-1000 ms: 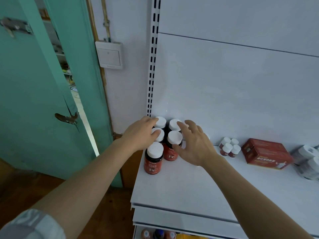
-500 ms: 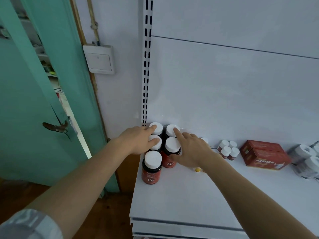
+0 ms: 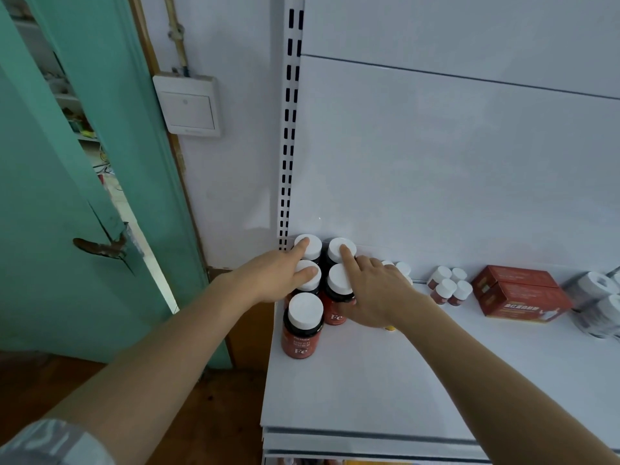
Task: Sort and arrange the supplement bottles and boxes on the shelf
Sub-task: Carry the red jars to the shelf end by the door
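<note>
A: Where's the cluster now?

B: The five dark red plastic bottles with round white caps stand packed in the back left corner of the white metal shelf, hard against the slotted white upright and the rear panel. A second ago both hands were spread looser over them; since then the fingers have come down onto the caps and the group looks tighter, two columns with one bottle out front.

A: And the hands?

B: The left hand lies fairly flat, straight fingers pressing two caps of the left column. The right hand has its forefinger stretched onto the rear right cap, while thumb and remaining fingers curl round the second bottle of that column. I'd judge this group nearly squared off, the front bottle being the odd one.

A: Room to work?

B: To the left the shelf ends right beside the bottles, with wooden floor below, so a nudge that way risks a fall. Rightward it's roomier: some small white-capped bottles stand near, then a red cardboard box, then clear-wrapped white-capped bottles at the frame's edge. The front of the shelf is bare.
</note>
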A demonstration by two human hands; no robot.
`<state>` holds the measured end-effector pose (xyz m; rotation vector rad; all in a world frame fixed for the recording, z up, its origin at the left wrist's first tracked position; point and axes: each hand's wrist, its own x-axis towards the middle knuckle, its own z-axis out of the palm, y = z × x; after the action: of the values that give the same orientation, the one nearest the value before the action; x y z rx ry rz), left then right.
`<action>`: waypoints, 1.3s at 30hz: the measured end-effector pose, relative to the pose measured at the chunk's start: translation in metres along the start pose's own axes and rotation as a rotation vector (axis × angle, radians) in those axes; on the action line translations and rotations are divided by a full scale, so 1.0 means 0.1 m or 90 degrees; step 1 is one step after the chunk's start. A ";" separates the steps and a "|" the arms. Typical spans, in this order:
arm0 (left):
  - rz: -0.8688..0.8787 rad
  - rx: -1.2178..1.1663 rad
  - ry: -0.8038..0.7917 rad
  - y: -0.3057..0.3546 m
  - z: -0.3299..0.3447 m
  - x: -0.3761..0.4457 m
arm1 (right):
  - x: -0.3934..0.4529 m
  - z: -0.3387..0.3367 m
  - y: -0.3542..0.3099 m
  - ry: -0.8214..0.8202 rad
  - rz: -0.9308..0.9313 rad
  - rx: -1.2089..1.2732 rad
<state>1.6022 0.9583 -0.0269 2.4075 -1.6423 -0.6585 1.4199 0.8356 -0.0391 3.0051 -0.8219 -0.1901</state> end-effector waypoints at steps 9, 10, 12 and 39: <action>0.002 -0.057 0.011 -0.01 0.03 0.01 | -0.02 0.00 -0.01 0.007 0.003 0.019; 0.003 -0.061 0.014 -0.01 0.02 0.00 | -0.03 0.00 -0.01 0.006 0.006 0.020; 0.005 -0.063 0.030 0.00 0.02 -0.04 | -0.06 -0.01 -0.02 0.010 0.011 0.021; 0.130 0.046 0.062 -0.08 0.32 -0.73 | -0.64 0.26 -0.59 0.365 -0.140 0.029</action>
<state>1.5728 1.0322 -0.0390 2.2367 -1.8676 -0.4495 1.3921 0.9193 -0.0611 2.9234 -0.4415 0.6639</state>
